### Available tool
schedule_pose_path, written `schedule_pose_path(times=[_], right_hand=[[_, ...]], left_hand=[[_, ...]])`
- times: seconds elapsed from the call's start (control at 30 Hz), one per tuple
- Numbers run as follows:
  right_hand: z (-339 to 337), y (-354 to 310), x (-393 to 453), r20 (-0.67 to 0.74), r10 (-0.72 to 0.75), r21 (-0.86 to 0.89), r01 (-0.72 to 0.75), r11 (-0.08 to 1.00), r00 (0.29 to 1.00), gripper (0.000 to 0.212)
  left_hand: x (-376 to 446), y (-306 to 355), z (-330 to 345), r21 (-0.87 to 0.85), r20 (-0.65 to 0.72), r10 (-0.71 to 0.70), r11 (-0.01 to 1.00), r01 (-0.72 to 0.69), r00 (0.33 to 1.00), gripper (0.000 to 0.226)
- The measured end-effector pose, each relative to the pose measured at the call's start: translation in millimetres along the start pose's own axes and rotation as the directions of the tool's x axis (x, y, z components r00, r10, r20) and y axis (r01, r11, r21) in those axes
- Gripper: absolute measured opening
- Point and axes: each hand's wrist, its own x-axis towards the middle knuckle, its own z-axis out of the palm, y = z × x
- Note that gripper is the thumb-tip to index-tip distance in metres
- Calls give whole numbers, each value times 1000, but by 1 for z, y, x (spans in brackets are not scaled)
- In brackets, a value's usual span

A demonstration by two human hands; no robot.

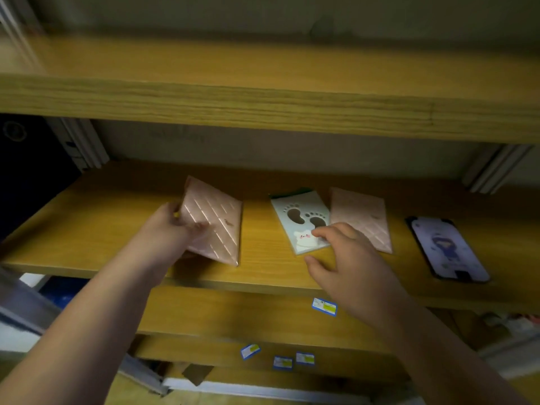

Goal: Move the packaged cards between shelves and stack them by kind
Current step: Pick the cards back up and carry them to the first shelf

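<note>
My left hand [172, 229] grips a pink card pack with diagonal stripes [213, 220], tilted just above the middle shelf [117, 206]. My right hand [347, 258] reaches over a white pack printed with footprints and a small bear [301, 220]; its fingertips touch the pack's lower right corner, and the fingers are spread. A dark green pack peeks out from under the white one. Another pink striped pack [362, 217] lies flat just right of it. Farther right lies a purple pack with a cartoon figure [447, 249].
An upper wooden shelf [263, 97] overhangs the working shelf. Lower shelf edges carry small blue price labels [324, 306]. Metal uprights [87, 144] stand at the back corners. A dark panel fills the left side.
</note>
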Motion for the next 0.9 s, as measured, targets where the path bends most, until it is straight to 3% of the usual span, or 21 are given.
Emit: schedule_pose_path(times=[0.13, 0.3, 0.4, 0.57, 0.9], right_hand=[[10, -4, 32, 26, 84, -148, -79, 986, 996, 55], [25, 1, 52, 55, 213, -448, -167, 879, 975, 81], [28, 6, 57, 73, 236, -470, -175, 865, 969, 96], [21, 12, 71, 223, 275, -463, -147, 874, 935, 119], [23, 5, 93, 258, 321, -465, -174, 868, 911, 134]], left_hand=[[-21, -4, 8, -177, 87, -15, 984, 30, 996, 27], [-40, -2, 15, -353, 140, 9, 935, 42, 990, 25], [-43, -3, 16, -363, 117, 34, 932, 11, 993, 24], [-45, -4, 17, -378, 92, 30, 926, 7, 995, 24], [-42, -6, 20, -404, 86, 47, 915, -8, 995, 24]])
